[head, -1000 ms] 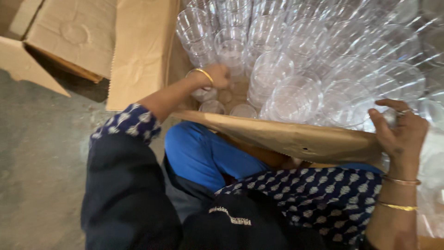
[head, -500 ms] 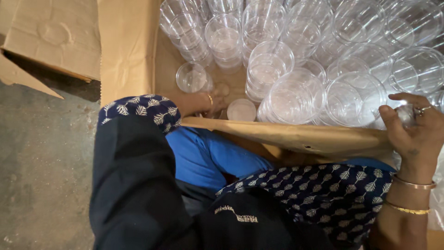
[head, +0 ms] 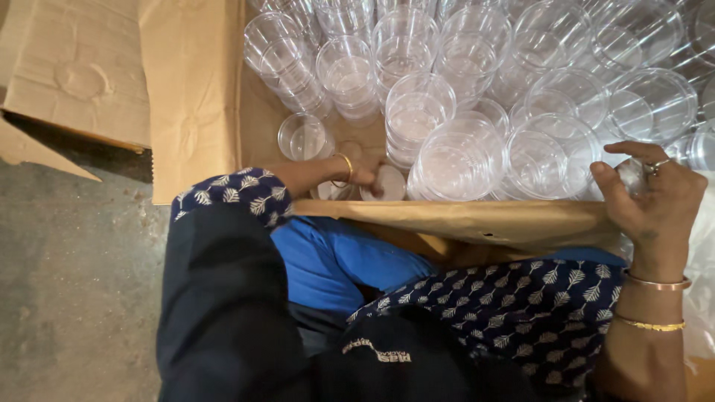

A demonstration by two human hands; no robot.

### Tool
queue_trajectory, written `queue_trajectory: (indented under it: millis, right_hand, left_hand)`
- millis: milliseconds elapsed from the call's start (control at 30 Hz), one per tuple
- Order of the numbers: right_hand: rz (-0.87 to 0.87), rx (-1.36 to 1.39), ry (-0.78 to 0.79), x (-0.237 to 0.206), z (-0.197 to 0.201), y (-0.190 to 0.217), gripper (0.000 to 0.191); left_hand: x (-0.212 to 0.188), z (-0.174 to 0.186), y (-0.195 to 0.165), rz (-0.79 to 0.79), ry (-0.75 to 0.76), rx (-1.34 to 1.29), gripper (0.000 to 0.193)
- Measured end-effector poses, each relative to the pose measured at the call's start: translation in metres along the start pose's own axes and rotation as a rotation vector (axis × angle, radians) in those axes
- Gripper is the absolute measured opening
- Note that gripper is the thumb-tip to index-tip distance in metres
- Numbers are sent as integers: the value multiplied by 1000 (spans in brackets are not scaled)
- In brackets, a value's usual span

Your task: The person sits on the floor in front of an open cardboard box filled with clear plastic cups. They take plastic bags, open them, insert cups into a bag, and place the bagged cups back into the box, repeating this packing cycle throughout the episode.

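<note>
An open cardboard box holds several stacks of clear plastic cups lying on their sides, mouths toward me. My left hand, a gold bangle on its wrist, reaches down inside the box by the near wall. Its fingers curl on a small clear cup at the box bottom. My right hand, with a ring and two bangles, sits at the right end of the near flap. It grips a clear cup between thumb and fingers.
A single loose cup lies left of my left hand. The box's left flap is folded out over another cardboard sheet. Grey concrete floor is at the left. Clear plastic wrap shows at the right edge.
My left hand has drawn back from deeper in the box to the near wall and settled on a small cup. My right hand stays at the flap's right end.
</note>
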State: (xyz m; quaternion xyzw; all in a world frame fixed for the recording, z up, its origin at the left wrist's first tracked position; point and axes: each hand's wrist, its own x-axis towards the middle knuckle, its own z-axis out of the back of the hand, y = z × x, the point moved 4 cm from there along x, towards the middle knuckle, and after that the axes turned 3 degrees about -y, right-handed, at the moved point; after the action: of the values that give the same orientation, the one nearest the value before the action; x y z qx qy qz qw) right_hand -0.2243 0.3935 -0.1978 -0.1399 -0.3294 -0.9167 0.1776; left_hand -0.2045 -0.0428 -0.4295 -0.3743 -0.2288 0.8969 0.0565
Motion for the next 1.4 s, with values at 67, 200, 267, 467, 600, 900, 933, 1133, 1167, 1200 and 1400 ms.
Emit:
queue_trajectory:
  millis: [67,200,267,467,600,900,933,1133,1167,1200,1400]
  right_hand:
    - [16,-28,-13,0,0,-3,23]
    - [5,36,-16,-1,-3,-10,21]
    - [17,55,-7,-1,-4,-12,20]
    - [-14,65,-14,-2,-2,-8,21]
    - [-30,30,-11,1,0,-3,23]
    - [-16,40,-73,2,1,10,25]
    - [-35,40,-74,3,1,9,26]
    - [36,26,-89,6,1,9,27]
    - [42,10,-90,6,2,8,27]
    - [48,-1,-90,6,1,8,28]
    - [64,-13,-79,8,-1,10,27]
  left_hand:
    - [9,2,1,-7,-62,-101,78]
    - [14,3,9,110,-65,-336,73]
    - [10,5,13,149,-51,-308,74]
    - [-35,73,-15,158,208,-178,73]
    - [-112,165,-35,279,-13,-60,70]
    - [-156,246,-161,-520,-622,-488,63]
    - [-135,240,-180,-513,-606,-490,64]
    - [-36,226,-231,-371,-482,-252,55]
    - [-25,228,-231,-390,-478,-154,50]
    - [-14,229,-229,-404,-474,-56,45]
    - [31,205,-198,-477,-505,402,35]
